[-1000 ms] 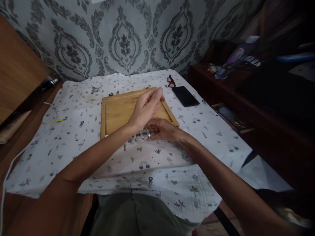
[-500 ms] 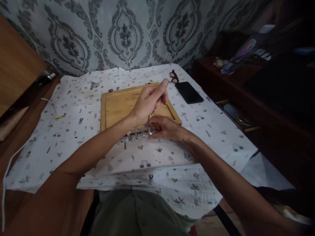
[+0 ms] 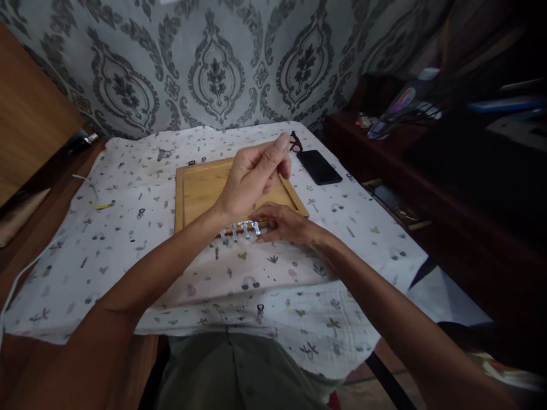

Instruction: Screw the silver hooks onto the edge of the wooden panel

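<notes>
A framed wooden board (image 3: 200, 191) lies on the patterned cloth. Along its near edge runs a row of small silver metal pieces (image 3: 239, 229), seemingly fixed to a narrow strip. Closed in a fist with the thumb on top, my left hand (image 3: 254, 173) is raised over the board's right half. It grips what looks like a screwdriver, now almost wholly hidden behind the hand. My right hand (image 3: 288, 223) is beside the board's near right corner, thumb and fingers curled round the right end of the metal row. Its fingertips are partly hidden.
A black phone (image 3: 319, 167) and dark-red glasses (image 3: 295, 142) lie right of the board. A white cable with a yellow part (image 3: 102, 205) is at the left. Dark furniture (image 3: 384, 165) stands beyond the table's right edge, holding a bottle (image 3: 399, 102). Patterned curtain fabric (image 3: 217, 74) hangs behind.
The camera view has shifted slightly. The thin shaft with a yellow part, seen below my left fist before, is now hidden. Both hands keep nearly the same place over the board.
</notes>
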Demonstrator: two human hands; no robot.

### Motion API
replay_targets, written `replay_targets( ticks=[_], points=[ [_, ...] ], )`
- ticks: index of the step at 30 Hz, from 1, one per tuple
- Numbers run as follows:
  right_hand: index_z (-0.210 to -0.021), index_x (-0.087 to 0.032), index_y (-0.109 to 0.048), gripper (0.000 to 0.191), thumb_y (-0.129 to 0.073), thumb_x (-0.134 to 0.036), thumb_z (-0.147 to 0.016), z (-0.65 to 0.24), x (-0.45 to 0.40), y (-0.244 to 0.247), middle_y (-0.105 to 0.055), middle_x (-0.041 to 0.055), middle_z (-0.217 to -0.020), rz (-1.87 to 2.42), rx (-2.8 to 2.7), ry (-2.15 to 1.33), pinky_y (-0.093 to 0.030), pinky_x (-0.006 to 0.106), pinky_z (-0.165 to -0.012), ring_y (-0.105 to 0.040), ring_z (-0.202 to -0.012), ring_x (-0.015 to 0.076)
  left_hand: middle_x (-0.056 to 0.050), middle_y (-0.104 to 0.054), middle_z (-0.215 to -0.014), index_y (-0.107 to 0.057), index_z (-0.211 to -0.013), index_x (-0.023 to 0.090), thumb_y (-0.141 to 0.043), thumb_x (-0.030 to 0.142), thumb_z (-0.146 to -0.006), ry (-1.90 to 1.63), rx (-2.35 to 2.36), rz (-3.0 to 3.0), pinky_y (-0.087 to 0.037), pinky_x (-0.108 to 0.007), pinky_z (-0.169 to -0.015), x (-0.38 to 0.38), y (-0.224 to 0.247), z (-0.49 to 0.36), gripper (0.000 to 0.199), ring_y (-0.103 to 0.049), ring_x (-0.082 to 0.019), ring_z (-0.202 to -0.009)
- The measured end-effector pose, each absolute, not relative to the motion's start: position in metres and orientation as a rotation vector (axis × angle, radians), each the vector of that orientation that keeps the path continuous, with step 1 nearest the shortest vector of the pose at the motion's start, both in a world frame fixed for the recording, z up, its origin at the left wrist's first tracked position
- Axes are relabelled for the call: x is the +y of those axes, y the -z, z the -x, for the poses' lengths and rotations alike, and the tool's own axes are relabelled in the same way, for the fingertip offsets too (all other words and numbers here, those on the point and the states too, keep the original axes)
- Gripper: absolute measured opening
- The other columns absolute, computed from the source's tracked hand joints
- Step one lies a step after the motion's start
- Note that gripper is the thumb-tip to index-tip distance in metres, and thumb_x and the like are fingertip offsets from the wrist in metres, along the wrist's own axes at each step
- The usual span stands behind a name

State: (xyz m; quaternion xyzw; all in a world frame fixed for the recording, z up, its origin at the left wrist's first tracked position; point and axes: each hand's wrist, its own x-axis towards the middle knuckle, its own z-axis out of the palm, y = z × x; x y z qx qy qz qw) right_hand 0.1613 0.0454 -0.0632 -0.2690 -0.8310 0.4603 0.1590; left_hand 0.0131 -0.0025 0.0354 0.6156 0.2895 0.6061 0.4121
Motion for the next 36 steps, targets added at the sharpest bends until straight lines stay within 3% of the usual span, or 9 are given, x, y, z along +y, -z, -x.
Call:
replay_targets(
  ticks=[4,9,17,20,24,26,28,33,36],
  points=[
    [-0.105,-0.018,-0.073,0.046,-0.088,-0.036,-0.065,-0.161,0.047,0.066,-0.063,0.0044,-0.095,0.747,-2.340,-1.338,-0.046,0.031,-0.067,-0.053,-0.076,0.0154,0.007,-0.032,-0.044,-0.058,-0.060,0.019,-0.058,0.063,-0.092,-1.581,0.736,-1.586,-0.024,-0.025,-0.040,-0.014,-0.045,-0.005,0.054,-0.026,-0.005,-0.039],
    [-0.106,-0.017,-0.074,0.046,-0.088,-0.033,-0.066,-0.161,0.045,0.065,-0.060,0.0027,-0.096,0.746,-2.270,-1.420,-0.043,0.029,-0.064,-0.050,-0.072,0.0122,0.007,-0.031,-0.043,-0.058,-0.060,0.021,-0.055,0.068,-0.090,-1.598,0.802,-1.541,-0.023,-0.025,-0.039,-0.017,-0.035,0.000,0.057,-0.025,-0.006,-0.037],
    [-0.112,-0.018,-0.072,0.057,-0.090,-0.043,-0.064,-0.171,0.046,0.069,-0.052,-0.0063,-0.071,0.827,-2.024,-1.633,-0.028,0.024,-0.047,-0.038,-0.055,0.0069,0.008,-0.030,-0.044,-0.057,-0.060,0.020,-0.057,0.066,-0.091,-1.608,0.750,-1.466,-0.020,-0.026,-0.038,-0.015,-0.030,-0.001,0.055,-0.022,-0.005,-0.037],
    [-0.111,-0.019,-0.072,0.053,-0.087,-0.048,-0.070,-0.173,0.041,0.065,-0.047,-0.0084,-0.062,0.828,-1.919,-1.624,-0.025,0.023,-0.045,-0.036,-0.050,0.0061,0.007,-0.031,-0.045,-0.057,-0.061,0.020,-0.057,0.066,-0.091,-1.592,0.758,-1.454,-0.019,-0.026,-0.038,-0.013,-0.027,-0.003,0.055,-0.023,-0.005,-0.038],
    [-0.110,-0.019,-0.070,0.049,-0.084,-0.049,-0.075,-0.169,0.028,0.045,-0.054,-0.0063,-0.065,0.736,-1.848,-1.585,-0.033,0.023,-0.043,-0.041,-0.048,0.0059,0.007,-0.032,-0.045,-0.056,-0.061,0.020,-0.056,0.070,-0.089,-1.561,0.773,-1.417,-0.021,-0.025,-0.037,-0.008,-0.024,-0.009,0.058,-0.025,-0.005,-0.038],
    [-0.118,-0.020,-0.065,0.058,-0.085,-0.051,-0.073,-0.165,0.023,0.034,-0.067,-0.0004,-0.090,0.652,-1.780,-1.587,-0.042,0.023,-0.043,-0.049,-0.051,0.0056,0.007,-0.032,-0.045,-0.055,-0.061,0.020,-0.055,0.073,-0.087,-1.548,0.767,-1.383,-0.022,-0.025,-0.036,-0.005,-0.025,-0.013,0.059,-0.024,-0.005,-0.038],
    [-0.124,-0.023,-0.058,0.066,-0.085,-0.052,-0.072,-0.160,0.019,0.024,-0.068,0.0027,-0.106,0.596,-1.727,-1.575,-0.049,0.024,-0.044,-0.057,-0.053,0.0071,0.007,-0.030,-0.045,-0.055,-0.062,0.020,-0.055,0.075,-0.085,-1.532,0.753,-1.350,-0.022,-0.025,-0.036,-0.005,-0.027,-0.017,0.060,-0.024,-0.005,-0.038],
    [-0.111,-0.024,-0.057,0.055,-0.085,-0.054,-0.073,-0.153,0.012,0.016,-0.066,-0.0017,-0.082,0.602,-1.699,-1.498,-0.052,0.027,-0.048,-0.064,-0.055,0.0132,0.008,-0.029,-0.048,-0.054,-0.065,0.019,-0.055,0.075,-0.085,-1.477,0.724,-1.302,-0.023,-0.023,-0.038,-0.009,-0.027,-0.022,0.059,-0.026,-0.004,-0.040],
    [-0.100,-0.024,-0.060,0.051,-0.086,-0.056,-0.070,-0.155,0.011,0.018,-0.065,-0.0008,-0.081,0.638,-1.766,-1.487,-0.051,0.029,-0.049,-0.062,-0.056,0.0141,0.009,-0.028,-0.048,-0.054,-0.066,0.018,-0.056,0.070,-0.089,-1.445,0.710,-1.293,-0.023,-0.022,-0.038,-0.012,-0.025,-0.021,0.056,-0.025,-0.004,-0.040]
  ],
)
